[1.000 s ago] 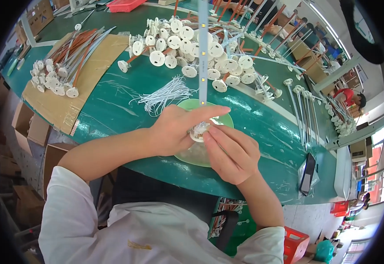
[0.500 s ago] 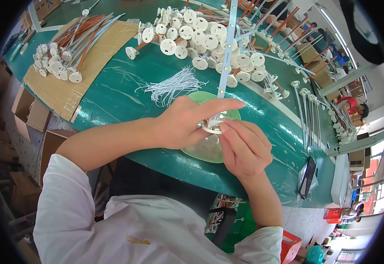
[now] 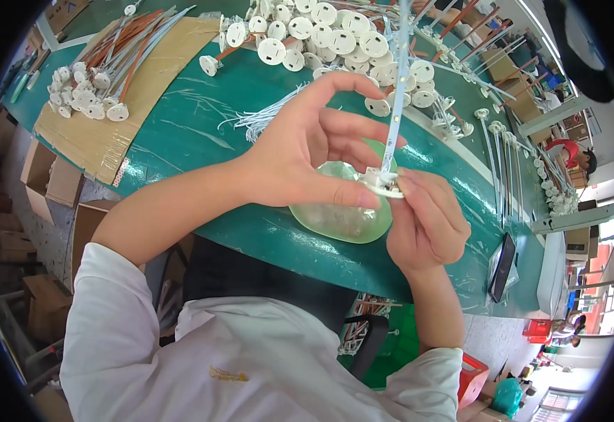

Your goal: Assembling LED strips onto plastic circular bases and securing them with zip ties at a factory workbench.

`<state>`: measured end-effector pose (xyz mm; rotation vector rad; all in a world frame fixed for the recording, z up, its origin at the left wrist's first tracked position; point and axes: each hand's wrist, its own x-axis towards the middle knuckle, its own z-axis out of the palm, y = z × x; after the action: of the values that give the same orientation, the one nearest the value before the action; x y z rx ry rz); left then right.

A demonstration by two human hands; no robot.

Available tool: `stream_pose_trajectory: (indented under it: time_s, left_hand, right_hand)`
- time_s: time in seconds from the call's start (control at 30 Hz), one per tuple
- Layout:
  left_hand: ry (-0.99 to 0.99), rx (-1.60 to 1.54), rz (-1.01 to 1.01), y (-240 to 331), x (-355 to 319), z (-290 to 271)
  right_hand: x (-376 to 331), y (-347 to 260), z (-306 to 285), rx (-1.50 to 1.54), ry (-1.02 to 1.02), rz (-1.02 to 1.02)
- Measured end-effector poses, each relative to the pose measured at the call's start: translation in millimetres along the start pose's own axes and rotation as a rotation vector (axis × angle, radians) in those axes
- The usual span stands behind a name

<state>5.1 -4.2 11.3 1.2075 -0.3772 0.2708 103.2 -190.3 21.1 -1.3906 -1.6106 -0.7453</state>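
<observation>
A small white disc (image 3: 383,184) with a long thin strip (image 3: 396,84) rising from it sits at the centre of the frame, pinched between the left hand (image 3: 307,151), fingers spread wide, and the right hand (image 3: 426,218), closed on it. Beneath lies a pale green dish (image 3: 338,218) on the green table (image 3: 194,133); more white discs (image 3: 321,32) crowd the top.
</observation>
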Motion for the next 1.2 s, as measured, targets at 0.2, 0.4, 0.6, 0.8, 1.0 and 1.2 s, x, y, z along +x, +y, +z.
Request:
stream_pose_trajectory:
  time_s: [0.2,0.4,0.6,0.8,1.0,1.2]
  left_hand:
    - [-0.131,-0.026,-0.107,5,-2,-2]
    - [-0.203,-0.007,-0.015,8,-6,-2]
    - [-0.219,-0.014,0.021,7,-8,-2]
    - [-0.217,-0.029,0.011,6,-8,-1]
    - [-0.214,-0.045,-0.02,7,-8,0]
    - [-0.21,-0.078,0.007,5,-10,-1]
  right_hand:
    - [-2,-6,0,0.004,-0.008,-0.063]
    - [-5,-6,4,0.043,0.016,-0.094]
    - [-6,-9,3,0.05,0.014,-0.094]
    - [-6,-9,1,0.046,0.009,-0.077]
    - [-6,-10,1,0.047,0.008,-0.07]
    - [-6,-10,2,0.043,0.012,-0.076]
